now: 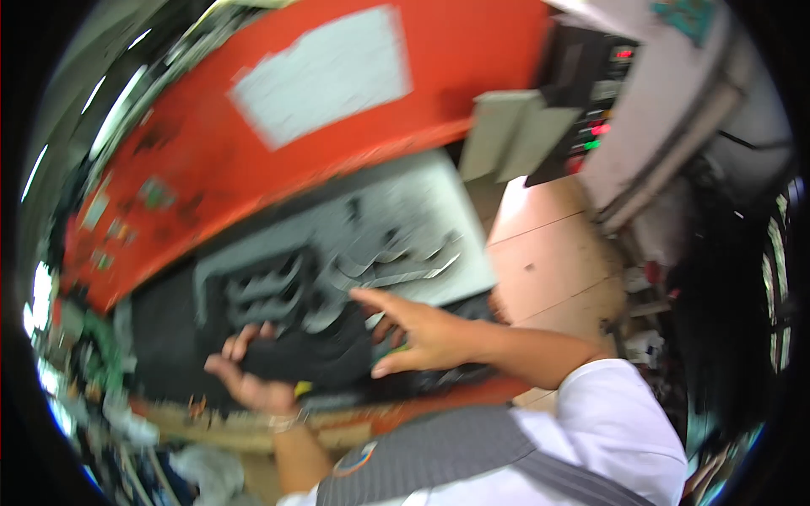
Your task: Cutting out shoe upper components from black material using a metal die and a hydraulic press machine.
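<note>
- Head view: the left hand [253, 385] cradles the left end of a black piece [312, 354], near a pale board [460, 207].
- The right hand [432, 337] spreads thumb and forefinger wide beside its right end; contact unclear.
- Apparently positioning the piece; next calls for steady two-handed support.

Out there I have my left grip [253, 388] palm-up, fingers [243, 339] curled; my right grip [429, 336] points leftward, thumb [390, 363] and forefinger [373, 298] spread.
</note>
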`<action>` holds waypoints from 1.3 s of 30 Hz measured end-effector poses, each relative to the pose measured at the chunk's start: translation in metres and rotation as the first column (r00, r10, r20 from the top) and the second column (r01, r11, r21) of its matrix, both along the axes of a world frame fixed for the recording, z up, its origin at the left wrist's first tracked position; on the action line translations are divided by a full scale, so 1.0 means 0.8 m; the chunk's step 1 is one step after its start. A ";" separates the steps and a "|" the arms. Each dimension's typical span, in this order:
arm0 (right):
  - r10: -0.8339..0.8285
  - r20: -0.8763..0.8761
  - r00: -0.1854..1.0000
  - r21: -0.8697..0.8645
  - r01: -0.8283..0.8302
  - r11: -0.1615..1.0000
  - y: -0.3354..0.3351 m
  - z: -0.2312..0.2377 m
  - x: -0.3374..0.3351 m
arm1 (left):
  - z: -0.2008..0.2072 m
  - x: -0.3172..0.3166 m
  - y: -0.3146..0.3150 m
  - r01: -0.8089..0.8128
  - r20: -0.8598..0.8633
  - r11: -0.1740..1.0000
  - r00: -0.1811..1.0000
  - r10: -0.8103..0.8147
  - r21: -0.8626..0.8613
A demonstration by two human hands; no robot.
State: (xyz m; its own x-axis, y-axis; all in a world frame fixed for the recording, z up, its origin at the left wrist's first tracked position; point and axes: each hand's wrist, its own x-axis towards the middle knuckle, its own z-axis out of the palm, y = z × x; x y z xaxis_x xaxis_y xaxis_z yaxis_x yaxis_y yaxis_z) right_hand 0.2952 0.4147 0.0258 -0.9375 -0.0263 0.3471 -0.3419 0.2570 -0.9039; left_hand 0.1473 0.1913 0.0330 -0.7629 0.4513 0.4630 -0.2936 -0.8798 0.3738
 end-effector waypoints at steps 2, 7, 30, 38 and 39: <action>-0.211 -0.086 0.974 -0.071 0.206 0.976 0.052 0.007 -0.006 | -0.002 -0.003 -0.027 -0.024 -0.097 0.996 0.995 0.015 -0.091; -0.907 -0.422 -0.009 -0.441 0.876 0.196 0.329 0.016 0.027 | -0.021 0.006 -0.058 -0.089 0.095 0.959 0.988 0.118 -0.268; -0.801 -0.487 -0.347 -0.079 0.931 -0.356 0.570 0.023 0.055 | -0.014 0.003 -0.051 -0.126 0.269 0.947 0.940 0.209 -0.294; -0.780 -0.526 -0.339 -0.065 0.930 -0.361 0.579 0.021 0.063 | -0.024 0.002 -0.055 -0.234 0.236 0.902 0.913 0.332 -0.362; -0.781 -0.526 -0.335 -0.062 0.932 -0.358 0.579 0.021 0.064 | -0.023 0.003 -0.055 -0.204 0.249 0.915 0.921 0.300 -0.350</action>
State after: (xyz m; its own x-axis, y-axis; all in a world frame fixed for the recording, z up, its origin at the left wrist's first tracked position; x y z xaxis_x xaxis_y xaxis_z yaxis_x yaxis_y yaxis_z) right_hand 0.3466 0.8778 0.0425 0.2414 0.5645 0.7894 0.4804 0.6373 -0.6026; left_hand 0.1495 0.1477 0.0146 -0.9483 0.3094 0.0706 -0.2156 -0.7913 0.5721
